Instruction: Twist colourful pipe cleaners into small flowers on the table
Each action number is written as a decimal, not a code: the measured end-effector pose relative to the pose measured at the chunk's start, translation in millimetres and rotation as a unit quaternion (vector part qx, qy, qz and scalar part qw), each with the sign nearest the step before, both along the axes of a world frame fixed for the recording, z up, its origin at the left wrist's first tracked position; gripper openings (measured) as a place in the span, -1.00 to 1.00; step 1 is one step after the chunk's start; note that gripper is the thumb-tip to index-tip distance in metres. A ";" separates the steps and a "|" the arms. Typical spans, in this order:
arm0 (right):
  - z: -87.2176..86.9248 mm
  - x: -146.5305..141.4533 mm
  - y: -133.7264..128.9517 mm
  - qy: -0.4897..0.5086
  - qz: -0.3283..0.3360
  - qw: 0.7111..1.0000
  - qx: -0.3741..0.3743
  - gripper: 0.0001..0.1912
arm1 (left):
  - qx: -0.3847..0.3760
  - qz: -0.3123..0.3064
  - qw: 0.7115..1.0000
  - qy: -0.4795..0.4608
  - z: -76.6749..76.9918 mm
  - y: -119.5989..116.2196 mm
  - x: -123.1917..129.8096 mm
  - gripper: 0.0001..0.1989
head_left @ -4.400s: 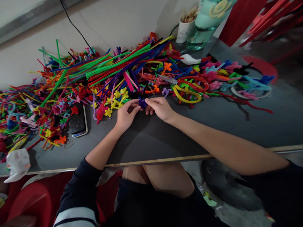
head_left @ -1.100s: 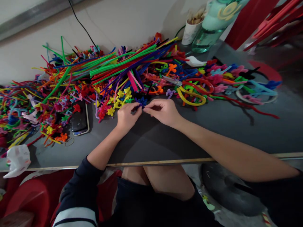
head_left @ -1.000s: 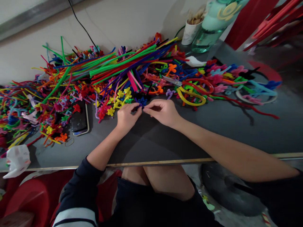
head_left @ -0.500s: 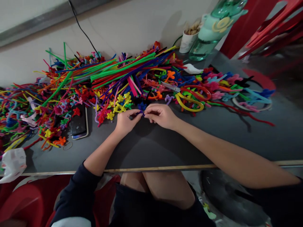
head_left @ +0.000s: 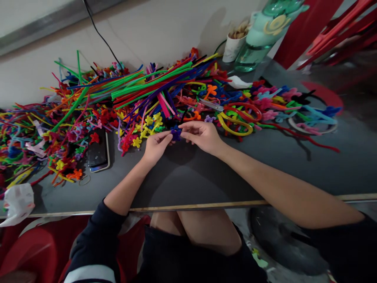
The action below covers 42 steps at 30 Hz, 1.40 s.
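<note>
A small purple-blue pipe cleaner flower is held between my two hands, just above the dark table. My left hand pinches its left side between thumb and fingers. On the other side, my right hand grips its right edge with the thumb and index finger. Yellow pipe cleaner flowers lie just beyond my left hand. Behind both hands rests a bundle of long pipe cleaners in green, red and purple. Scissors with red and yellow handles lie beyond my right hand.
Heaped pipe cleaners and flowers stretch along the wall. A phone lies at the left, near a crumpled white bag. A paper cup and a green bottle stand at the back right. A red chair is below left.
The purple-blue flower now shows more fully between my fingertips, where before it was mostly covered. My right hand's fingers have opened out somewhat along its edge.
</note>
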State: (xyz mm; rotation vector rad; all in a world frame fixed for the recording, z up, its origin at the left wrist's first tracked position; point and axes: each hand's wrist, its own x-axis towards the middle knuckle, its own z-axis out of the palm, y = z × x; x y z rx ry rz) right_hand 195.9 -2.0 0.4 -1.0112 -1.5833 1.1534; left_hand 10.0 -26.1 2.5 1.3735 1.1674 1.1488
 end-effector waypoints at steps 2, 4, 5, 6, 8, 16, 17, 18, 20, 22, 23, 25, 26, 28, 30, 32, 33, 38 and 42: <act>-0.7 0.1 -0.2 -0.007 -0.018 0.999 0.028 -0.66 | -0.020 0.001 0.999 -0.028 0.1 0.7 -0.3 -0.75; 0.2 0.4 -1.6 -0.025 -0.027 0.997 0.065 -0.71 | -0.029 0.004 0.999 -0.034 0.4 1.1 -0.5 -0.75; 1.2 0.5 -2.6 -0.035 -0.029 0.995 0.087 -0.74 | -0.032 0.005 0.999 -0.031 0.5 1.2 -0.5 -0.76; 2.5 0.7 -3.8 -0.046 -0.028 0.992 0.111 -0.76 | -0.033 0.006 0.999 -0.027 0.4 1.2 -0.5 -0.77; 5.3 1.5 -5.9 -0.070 -0.029 0.984 0.161 -0.81 | -0.034 0.004 0.999 -0.013 -0.1 1.2 -0.4 -0.79; 7.0 4.3 -6.9 -0.149 -0.012 0.957 0.249 -0.85 | 0.004 0.006 0.998 0.063 -2.0 0.2 -0.8 -0.81; 6.5 3.8 -7.2 -0.150 -0.010 0.958 0.246 -0.85 | 0.017 0.013 0.997 0.080 -1.2 -0.4 -1.1 -0.81; 6.0 3.1 -7.6 -0.148 -0.009 0.959 0.240 -0.85 | 0.031 0.020 0.994 0.100 -0.3 -1.1 -1.3 -0.81; 5.7 1.4 -8.7 -0.134 -0.012 0.966 0.220 -0.83 | 0.059 0.033 0.988 0.138 1.7 -2.7 -1.7 -0.81; 6.3 -0.3 -9.8 -0.117 -0.019 0.974 0.192 -0.83 | 0.081 0.036 0.983 0.159 3.3 -3.9 -1.8 -0.81; 6.9 -1.0 -10.4 -0.110 -0.021 0.977 0.179 -0.83 | 0.089 0.034 0.982 0.165 3.7 -4.4 -1.8 -0.81; 8.3 -2.1 -11.8 -0.103 -0.020 0.981 0.162 -0.82 | 0.101 0.027 0.979 0.177 4.0 -5.2 -1.8 -0.80; 9.0 -2.5 -12.5 -0.102 -0.017 0.982 0.159 -0.82 | 0.106 0.025 0.977 0.184 4.0 -5.6 -1.7 -0.80; 9.9 -3.3 -14.1 -0.103 -0.011 0.982 0.157 -0.81 | 0.113 0.028 0.973 0.198 3.8 -6.3 -1.5 -0.79; 10.0 -4.3 -15.3 -0.101 -0.007 0.983 0.155 -0.81 | 0.118 0.034 0.971 0.206 3.4 -7.2 -1.1 -0.79; 9.2 -5.5 -16.0 -0.094 -0.004 0.984 0.149 -0.81 | 0.123 0.038 0.968 0.213 3.0 -7.9 -0.3 -0.79; 8.6 -6.1 -16.0 -0.089 -0.004 0.985 0.145 -0.81 | 0.125 0.041 0.967 0.217 2.9 -8.3 0.2 -0.79; 5.9 -9.4 -16.3 -0.035 0.004 0.996 0.081 -0.77 | 0.140 0.044 0.964 0.223 3.1 -10.5 2.9 -0.78; 3.9 -11.8 -16.5 -0.005 0.007 0.999 0.035 -0.74 | 0.140 0.049 0.963 0.225 2.6 -10.9 4.2 -0.78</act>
